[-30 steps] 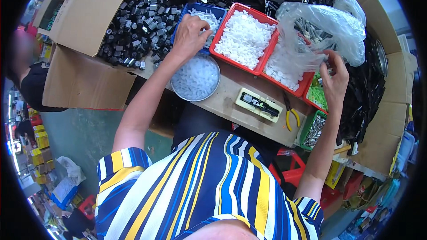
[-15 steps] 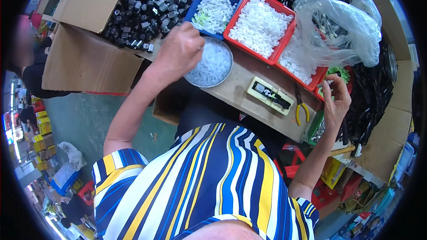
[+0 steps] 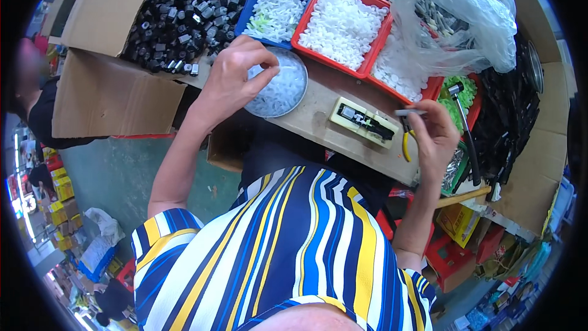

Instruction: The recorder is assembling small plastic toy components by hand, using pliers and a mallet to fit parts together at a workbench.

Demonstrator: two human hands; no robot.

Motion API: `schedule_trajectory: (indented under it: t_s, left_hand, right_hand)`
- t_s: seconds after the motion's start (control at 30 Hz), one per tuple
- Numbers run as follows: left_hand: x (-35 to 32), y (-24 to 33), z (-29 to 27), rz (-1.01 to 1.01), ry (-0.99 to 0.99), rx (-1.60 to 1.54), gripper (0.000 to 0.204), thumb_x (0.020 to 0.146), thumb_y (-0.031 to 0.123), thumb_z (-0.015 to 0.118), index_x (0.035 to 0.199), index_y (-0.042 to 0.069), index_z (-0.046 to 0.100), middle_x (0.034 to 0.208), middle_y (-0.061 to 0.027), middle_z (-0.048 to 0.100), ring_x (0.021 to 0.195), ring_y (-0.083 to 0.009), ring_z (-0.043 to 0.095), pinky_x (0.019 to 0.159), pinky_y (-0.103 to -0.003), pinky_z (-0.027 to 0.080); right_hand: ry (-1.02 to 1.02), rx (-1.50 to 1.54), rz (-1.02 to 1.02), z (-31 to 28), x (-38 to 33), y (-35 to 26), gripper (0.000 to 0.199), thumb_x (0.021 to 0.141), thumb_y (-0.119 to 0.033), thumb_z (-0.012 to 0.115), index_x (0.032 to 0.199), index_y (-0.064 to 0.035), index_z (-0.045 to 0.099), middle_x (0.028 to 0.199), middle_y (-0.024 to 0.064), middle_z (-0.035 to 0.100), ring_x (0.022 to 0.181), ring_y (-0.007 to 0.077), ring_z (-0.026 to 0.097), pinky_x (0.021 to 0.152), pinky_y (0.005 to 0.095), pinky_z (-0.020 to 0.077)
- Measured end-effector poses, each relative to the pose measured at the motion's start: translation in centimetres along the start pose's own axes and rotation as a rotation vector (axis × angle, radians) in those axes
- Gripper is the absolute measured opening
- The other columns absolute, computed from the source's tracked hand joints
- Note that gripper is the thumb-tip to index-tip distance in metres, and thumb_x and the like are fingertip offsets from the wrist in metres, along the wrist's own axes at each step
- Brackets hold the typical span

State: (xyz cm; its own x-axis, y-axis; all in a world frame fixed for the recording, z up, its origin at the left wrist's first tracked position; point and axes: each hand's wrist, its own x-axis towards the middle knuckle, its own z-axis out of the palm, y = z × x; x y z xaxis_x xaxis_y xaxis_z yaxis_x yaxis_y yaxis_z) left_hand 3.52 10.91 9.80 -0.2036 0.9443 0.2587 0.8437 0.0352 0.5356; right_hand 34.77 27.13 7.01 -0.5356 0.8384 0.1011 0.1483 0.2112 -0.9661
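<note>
My left hand (image 3: 236,76) is over the near-left side of a round bowl (image 3: 305,89) full of translucent whitish pieces. Its thumb and forefinger are pinched together; what they hold, if anything, is too small to make out. My right hand (image 3: 433,138) pinches a small grey-white piece (image 3: 409,112) at the right end of the bench. Between the hands lies a cream block (image 3: 339,116) with a black part (image 3: 378,129) set in its slot. Pliers with yellow handles (image 3: 405,146) lie beside the block, partly behind my right hand.
Beyond the bowl stand a blue tray (image 3: 244,18) of white strips and red trays (image 3: 338,68) of white pieces. A plastic bag (image 3: 453,24) covers part of them. Black blocks (image 3: 184,18) are heaped far left. At right lie a hammer (image 3: 467,129) and green pieces (image 3: 453,89).
My right hand has come left and nearer the cream block, with the small grey-white piece now plain to see. My left hand has drawn slightly left and nearer. The whole view has shifted a little.
</note>
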Motion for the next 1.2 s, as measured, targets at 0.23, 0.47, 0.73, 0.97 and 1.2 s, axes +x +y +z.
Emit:
schedule_trajectory:
  t_s: [0.23, 0.47, 0.73, 0.97, 1.2]
  left_hand:
    - [-0.3, 2.4, 2.6, -0.21, -0.027, -0.525, 0.01, 0.084, 0.009, 0.074, 0.09, 0.0, 0.073, 0.089, -0.0061, 0.07, 0.083, -0.0133, 0.06, 0.07, -0.027, 0.044]
    - [0.7, 4.2, 5.0, -0.17, -0.017, -0.633, 0.012, 0.084, 0.011, 0.074, 0.091, 0.001, 0.073, 0.088, -0.0058, 0.07, 0.083, -0.0137, 0.061, 0.068, -0.027, 0.045]
    - [1.7, 6.0, 6.5, -0.13, -0.089, -0.597, 0.011, 0.085, 0.012, 0.074, 0.09, 0.002, 0.073, 0.085, -0.0049, 0.069, 0.085, -0.0156, 0.061, 0.067, -0.029, 0.045]
    - [2.3, 6.3, 8.0, -0.354, -0.303, -0.936, 0.016, 0.09, 0.015, 0.071, 0.095, 0.0, 0.072, 0.086, -0.0051, 0.069, 0.078, -0.0095, 0.06, 0.068, -0.024, 0.044]
    - [2.6, 6.8, 9.6, -0.449, -0.373, -1.021, 0.019, 0.091, 0.017, 0.071, 0.099, 0.0, 0.072, 0.086, -0.0057, 0.07, 0.079, -0.0108, 0.063, 0.067, -0.024, 0.044]
  right_hand:
    - [-0.003, 0.274, 0.092, 6.3, -0.6, -0.5, 0.017, 0.086, 0.001, 0.071, 0.102, 0.0014, 0.066, 0.094, 0.0037, 0.069, 0.083, 0.0069, 0.063, 0.071, 0.0201, 0.0489]
    - [0.124, 0.386, 0.069, 6.3, -1.5, -0.5, 0.015, 0.092, -0.003, 0.068, 0.105, 0.0024, 0.063, 0.093, 0.0042, 0.067, 0.082, 0.0078, 0.064, 0.073, 0.0204, 0.0502]
    - [0.153, 0.421, 0.085, 4.5, -2.5, 0.6, 0.015, 0.092, -0.002, 0.068, 0.105, 0.0021, 0.062, 0.094, 0.0036, 0.067, 0.084, 0.0078, 0.064, 0.075, 0.0202, 0.05]
    - [0.097, 0.371, 0.05, 2.8, -3.0, 1.2, 0.015, 0.09, -0.001, 0.07, 0.104, 0.0015, 0.064, 0.096, 0.004, 0.067, 0.088, 0.0078, 0.064, 0.076, 0.0208, 0.0496]
    - [0.116, 0.36, 0.066, 2.2, -3.4, 1.5, 0.015, 0.09, -0.002, 0.071, 0.103, 0.0014, 0.064, 0.096, 0.0049, 0.068, 0.087, 0.0085, 0.064, 0.076, 0.0214, 0.0501]
